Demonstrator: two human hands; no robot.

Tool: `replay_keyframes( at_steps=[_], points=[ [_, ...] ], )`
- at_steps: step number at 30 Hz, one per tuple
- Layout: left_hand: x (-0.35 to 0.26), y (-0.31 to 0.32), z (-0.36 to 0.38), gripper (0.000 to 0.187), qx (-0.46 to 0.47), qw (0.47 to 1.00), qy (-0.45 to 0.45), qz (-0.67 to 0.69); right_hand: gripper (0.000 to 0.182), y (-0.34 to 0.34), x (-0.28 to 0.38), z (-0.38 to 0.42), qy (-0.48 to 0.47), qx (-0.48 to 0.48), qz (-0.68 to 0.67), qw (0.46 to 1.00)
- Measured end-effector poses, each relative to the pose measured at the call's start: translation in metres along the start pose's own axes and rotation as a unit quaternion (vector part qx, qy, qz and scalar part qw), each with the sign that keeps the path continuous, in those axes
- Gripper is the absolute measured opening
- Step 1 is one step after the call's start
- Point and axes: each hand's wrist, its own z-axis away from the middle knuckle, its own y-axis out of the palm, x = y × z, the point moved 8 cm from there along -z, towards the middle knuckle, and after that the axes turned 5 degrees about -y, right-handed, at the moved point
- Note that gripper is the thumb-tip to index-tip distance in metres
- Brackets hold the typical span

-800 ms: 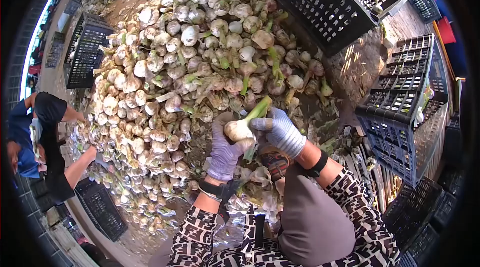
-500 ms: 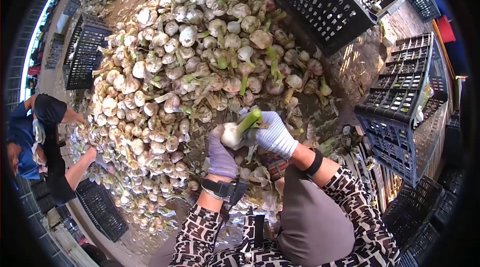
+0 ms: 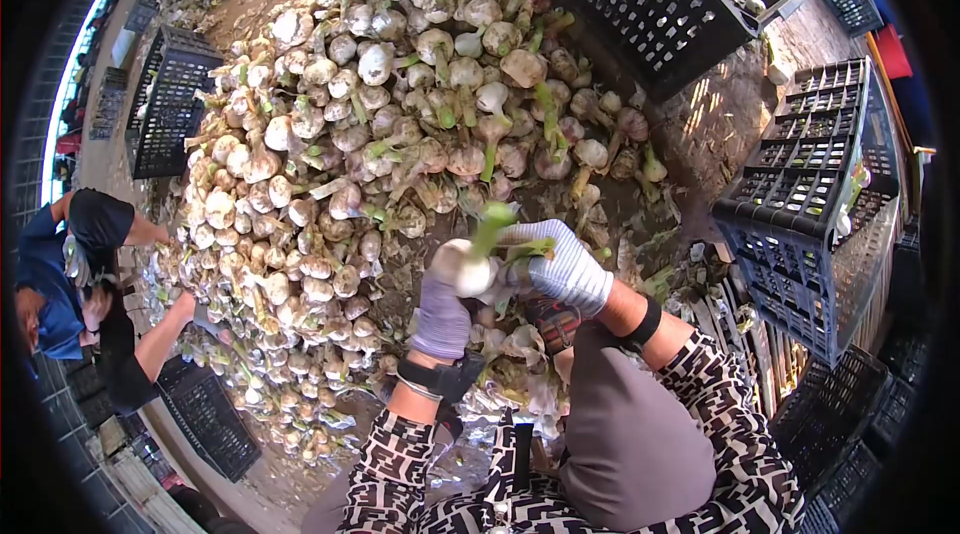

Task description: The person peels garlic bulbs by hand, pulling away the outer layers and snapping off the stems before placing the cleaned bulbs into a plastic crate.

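Note:
In front of my knees, my left hand, in a purple-grey glove, is closed around a whitish garlic bulb. Its green stalk points up and is slightly blurred. Just to the right is my right hand, in a blue-and-white striped glove, with its fingers curled. A greenish-brown strip of garlic leaf sticks out from those fingers toward the stalk. Loose skins lie below both hands. Beyond them spreads a large heap of garlic bulbs with short stalks.
Black plastic crates stand around the heap: a big one at the back right, another at the right, one at the far left and one at the lower left. Another person in dark clothes sits at the left, one gloved hand at the heap.
My right hand has shifted slightly right, the leaf strip now farther from the stalk. The bulb in my left hand has tilted and moved a little. The other person's hands have moved slightly.

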Motion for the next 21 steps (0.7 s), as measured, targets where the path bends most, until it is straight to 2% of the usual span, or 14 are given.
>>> replay_keyframes(
  at_steps=[3, 5, 6, 7, 9, 11, 13, 15, 16, 17, 18, 19, 20, 21],
  points=[
    [0.003, -0.001, -0.003, 0.061, 0.02, 0.996, -0.005, 0.088, 0.038, 0.001, 0.006, -0.004, -0.022, 0.047, 0.014, 0.999],
    [0.001, -0.006, -0.002, 0.06, 0.017, 0.997, -0.016, 0.073, 0.038, -0.002, 0.009, -0.009, -0.07, 0.04, 0.095, 0.992],
    [0.005, 0.009, 0.0, 0.06, 0.136, 0.98, -0.08, 0.12, 0.041, -0.004, 0.014, -0.014, -0.176, 0.037, 0.191, 0.965],
    [0.008, 0.026, 0.008, 0.061, 0.253, 0.943, -0.144, 0.164, 0.041, -0.009, 0.009, -0.018, -0.176, 0.035, 0.191, 0.965],
    [0.009, 0.027, 0.005, 0.063, 0.208, 0.959, -0.123, 0.145, 0.047, -0.02, 0.018, -0.017, -0.234, -0.01, 0.274, 0.933],
    [0.003, 0.02, 0.005, 0.069, 0.113, 0.985, -0.072, 0.111, 0.068, -0.036, 0.011, -0.018, -0.125, -0.064, 0.293, 0.946],
    [-0.003, 0.022, 0.006, 0.072, 0.106, 0.99, -0.055, 0.08, 0.073, -0.063, 0.015, -0.015, -0.068, -0.119, 0.49, 0.861],
    [-0.01, 0.019, 0.004, 0.068, 0.071, 0.996, 0.032, 0.044, 0.066, -0.074, 0.025, 0.0, -0.058, -0.173, 0.513, 0.839],
    [-0.006, 0.013, 0.002, 0.06, 0.062, 0.995, 0.048, 0.058, 0.062, -0.07, 0.017, 0.005, -0.023, -0.144, 0.319, 0.936],
    [-0.002, 0.011, -0.001, 0.06, 0.062, 0.995, 0.049, 0.059, 0.059, -0.058, 0.007, 0.011, 0.012, -0.108, 0.111, 0.988],
    [-0.001, 0.012, -0.003, 0.058, 0.061, 0.995, 0.071, 0.043, 0.051, -0.039, 0.011, 0.011, -0.019, -0.073, 0.013, 0.997],
    [0.0, 0.011, -0.005, 0.057, 0.059, 0.994, 0.09, 0.026, 0.043, -0.026, 0.015, 0.012, -0.041, -0.054, -0.014, 0.998],
    [0.011, 0.012, -0.006, 0.058, 0.104, 0.988, 0.035, 0.113, 0.038, -0.024, 0.009, 0.01, -0.05, -0.043, 0.007, 0.998],
    [0.008, 0.012, -0.004, 0.058, 0.103, 0.988, 0.034, 0.112, 0.033, -0.021, 0.007, 0.008, -0.059, -0.032, 0.028, 0.997]
  ],
)
